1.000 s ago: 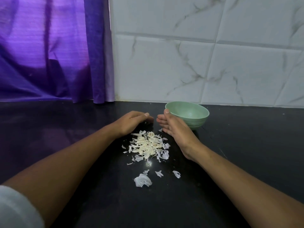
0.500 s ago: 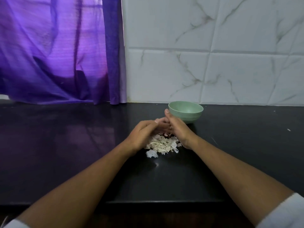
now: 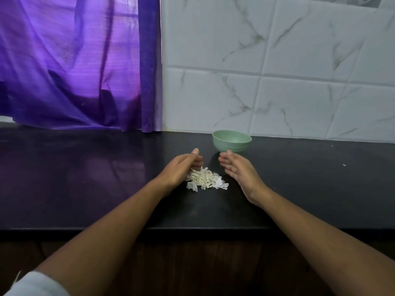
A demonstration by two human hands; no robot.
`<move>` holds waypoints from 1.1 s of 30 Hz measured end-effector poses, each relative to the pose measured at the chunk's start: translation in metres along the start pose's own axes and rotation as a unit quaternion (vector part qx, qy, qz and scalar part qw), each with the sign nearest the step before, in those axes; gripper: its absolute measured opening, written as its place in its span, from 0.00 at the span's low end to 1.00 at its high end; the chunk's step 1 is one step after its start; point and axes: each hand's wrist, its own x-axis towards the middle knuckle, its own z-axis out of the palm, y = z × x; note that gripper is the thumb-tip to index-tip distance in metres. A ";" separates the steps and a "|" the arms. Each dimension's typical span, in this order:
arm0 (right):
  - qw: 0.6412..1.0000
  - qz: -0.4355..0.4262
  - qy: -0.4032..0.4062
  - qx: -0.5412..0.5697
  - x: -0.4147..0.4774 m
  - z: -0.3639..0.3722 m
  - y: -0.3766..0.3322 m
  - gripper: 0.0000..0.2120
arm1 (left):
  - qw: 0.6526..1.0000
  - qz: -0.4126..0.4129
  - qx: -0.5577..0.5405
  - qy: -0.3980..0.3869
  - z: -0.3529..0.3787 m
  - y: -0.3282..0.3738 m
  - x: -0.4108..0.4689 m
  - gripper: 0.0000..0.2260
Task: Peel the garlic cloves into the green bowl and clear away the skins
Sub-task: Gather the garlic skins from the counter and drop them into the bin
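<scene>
Head view, from the left edge: what hangs there?

– A purple curtain (image 3: 74, 60), its hem down at the back of the dark tabletop (image 3: 85, 178). A pale sleeve (image 3: 36, 285) shows in the bottom corner.

And the left hand (image 3: 179, 169)?

– It stands on its edge on the tabletop, palm turned inward, thumb up, fingers loosely curved and holding nothing. Its inner side touches the left flank of the garlic skins (image 3: 205, 179).

How do the skins lie?

– In one small heap of white and yellowish scraps, between the two hands and nearer the left one.

The right hand (image 3: 237, 169)?

– Also on edge, palm facing the heap, fingers nearly straight and spread a little, empty. A ring (image 3: 236, 170) sits on one finger. There is a narrow strip of bare tabletop between this hand and the skins.

Where is the green bowl (image 3: 232, 143)?

– Upright on the tabletop, behind and to the right of the heap, just beyond the right hand's fingertips and close to the marbled tile wall (image 3: 277, 71). From this angle I cannot tell what lies inside it.

Anything farther right?

– One tiny white speck (image 3: 344, 165) on the tabletop, well apart from the rest
</scene>
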 end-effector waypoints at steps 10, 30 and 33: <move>0.975 -0.032 -0.088 -0.201 -0.009 0.003 0.007 0.52 | 0.995 0.063 -0.010 0.075 -0.003 -0.004 0.005 0.10; 0.919 -0.079 -0.186 -0.338 0.034 0.046 0.002 0.60 | 0.976 -0.034 -0.144 0.160 -0.006 -0.005 0.019 0.14; 0.990 -0.029 -0.076 -0.111 0.036 0.036 0.003 0.42 | 0.981 -0.001 -0.117 0.153 -0.006 -0.007 0.016 0.10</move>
